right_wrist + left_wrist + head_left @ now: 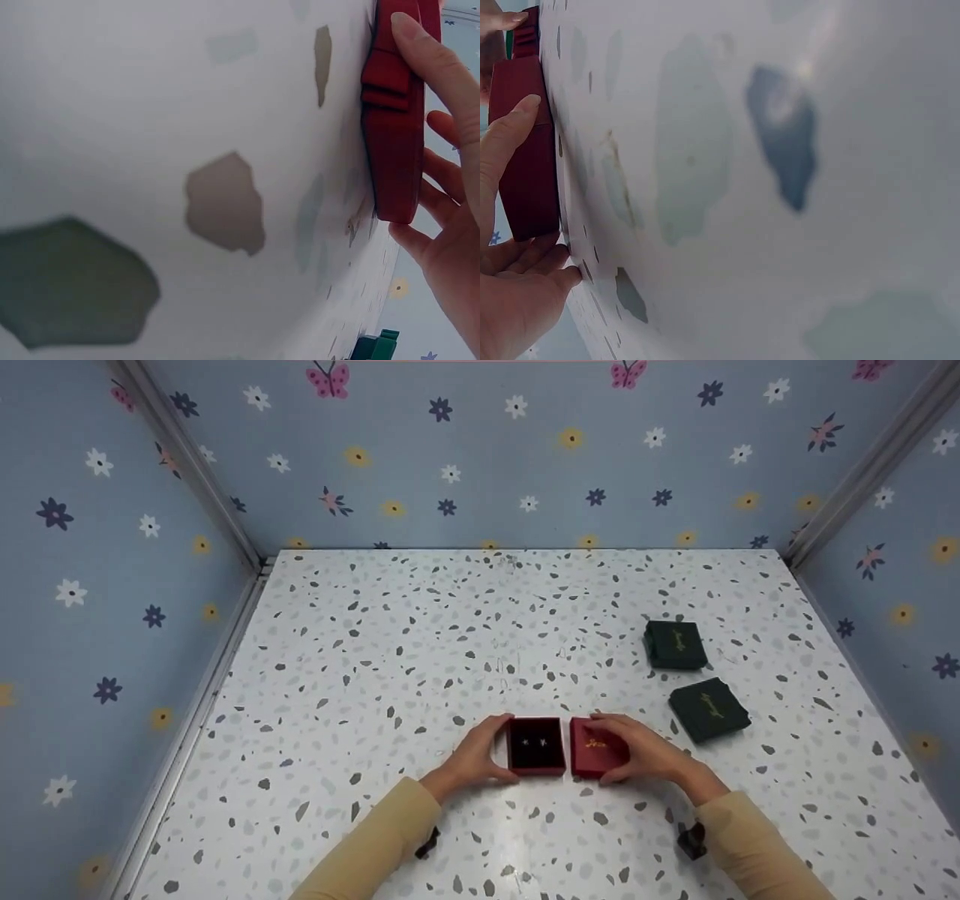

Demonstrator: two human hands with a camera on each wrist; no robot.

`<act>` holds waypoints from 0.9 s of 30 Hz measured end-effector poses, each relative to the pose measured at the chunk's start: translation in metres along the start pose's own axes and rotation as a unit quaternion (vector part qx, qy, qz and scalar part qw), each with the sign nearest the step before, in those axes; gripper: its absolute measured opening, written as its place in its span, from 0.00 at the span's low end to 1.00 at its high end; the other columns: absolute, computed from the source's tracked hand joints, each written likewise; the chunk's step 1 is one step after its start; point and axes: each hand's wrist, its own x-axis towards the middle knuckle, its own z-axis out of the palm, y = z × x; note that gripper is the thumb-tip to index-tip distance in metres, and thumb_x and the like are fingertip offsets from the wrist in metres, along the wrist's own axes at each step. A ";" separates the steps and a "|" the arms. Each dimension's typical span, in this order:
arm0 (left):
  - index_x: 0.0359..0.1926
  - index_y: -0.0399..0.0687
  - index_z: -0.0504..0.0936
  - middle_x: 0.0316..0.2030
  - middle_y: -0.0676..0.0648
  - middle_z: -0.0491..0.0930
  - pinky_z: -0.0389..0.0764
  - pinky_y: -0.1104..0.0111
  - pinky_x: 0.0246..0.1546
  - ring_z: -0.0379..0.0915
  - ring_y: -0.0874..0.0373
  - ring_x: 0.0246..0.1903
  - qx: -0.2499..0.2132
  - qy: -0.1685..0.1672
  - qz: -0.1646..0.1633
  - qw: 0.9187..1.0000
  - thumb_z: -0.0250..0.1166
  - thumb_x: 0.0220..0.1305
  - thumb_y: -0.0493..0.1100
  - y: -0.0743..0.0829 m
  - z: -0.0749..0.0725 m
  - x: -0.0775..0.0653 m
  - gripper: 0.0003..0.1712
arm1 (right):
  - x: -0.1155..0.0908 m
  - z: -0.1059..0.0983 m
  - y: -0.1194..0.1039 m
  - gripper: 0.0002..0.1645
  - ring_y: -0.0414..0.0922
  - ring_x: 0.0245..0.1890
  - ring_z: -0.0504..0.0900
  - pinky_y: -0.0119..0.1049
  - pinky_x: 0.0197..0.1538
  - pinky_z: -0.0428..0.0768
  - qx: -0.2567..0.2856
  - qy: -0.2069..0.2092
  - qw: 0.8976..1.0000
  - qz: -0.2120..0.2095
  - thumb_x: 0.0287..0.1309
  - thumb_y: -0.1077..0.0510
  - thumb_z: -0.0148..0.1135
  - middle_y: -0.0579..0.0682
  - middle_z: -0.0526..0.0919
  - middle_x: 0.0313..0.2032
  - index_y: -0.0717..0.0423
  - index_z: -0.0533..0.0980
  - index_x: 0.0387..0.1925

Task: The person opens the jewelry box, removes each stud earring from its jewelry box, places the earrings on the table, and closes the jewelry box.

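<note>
Status: red box in two parts, base (537, 772) and lid (589, 765), both flat on the table (420, 652), side by side near me with a narrow gap between. Base lies left, dark insert (536, 760) facing up, two small silvery studs (543, 742) set in it. So opening is done, I judge; the lid is not on the base.

Fingers: my left hand (474, 754) clamps the base, thumb on the near side, fingertips on the far. My right hand (652, 751) grips the lid likewise.

Two green boxes, a far one (677, 645) and a nearer one (709, 709), look lidded; contents unseen.

Room: widest to the left and far, up to the patterned walls (480, 457). Rightward is tighter: the nearer green box sits just beyond my right hand. Near table edge not in view.
</note>
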 end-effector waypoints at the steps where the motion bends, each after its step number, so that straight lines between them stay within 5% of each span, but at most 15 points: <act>1: 0.61 0.33 0.58 0.56 0.41 0.64 0.57 0.64 0.60 0.58 0.50 0.57 0.002 0.001 0.005 1.000 0.77 0.29 0.44 0.000 0.000 0.000 0.56 | 0.000 0.000 0.000 0.50 0.50 0.60 0.59 0.48 0.58 0.62 0.002 0.000 1.000 0.001 0.28 0.44 0.74 0.51 0.61 0.60 0.45 0.64 0.59; 12: 0.61 0.32 0.58 0.55 0.40 0.65 0.58 0.63 0.60 0.60 0.49 0.56 0.005 0.006 0.009 1.000 0.77 0.28 0.44 0.000 0.000 0.000 0.57 | 0.002 -0.001 -0.003 0.51 0.52 0.60 0.58 0.49 0.58 0.61 0.016 0.006 1.000 0.009 0.28 0.40 0.72 0.51 0.59 0.62 0.45 0.65 0.59; 27: 0.61 0.34 0.58 0.55 0.42 0.65 0.56 0.64 0.60 0.59 0.50 0.57 0.005 0.005 -0.006 1.000 0.78 0.27 0.45 -0.001 0.001 0.002 0.57 | 0.010 0.004 -0.012 0.37 0.48 0.55 0.66 0.45 0.56 0.65 0.025 0.102 0.994 -0.009 0.40 0.41 0.66 0.50 0.69 0.55 0.53 0.71 0.52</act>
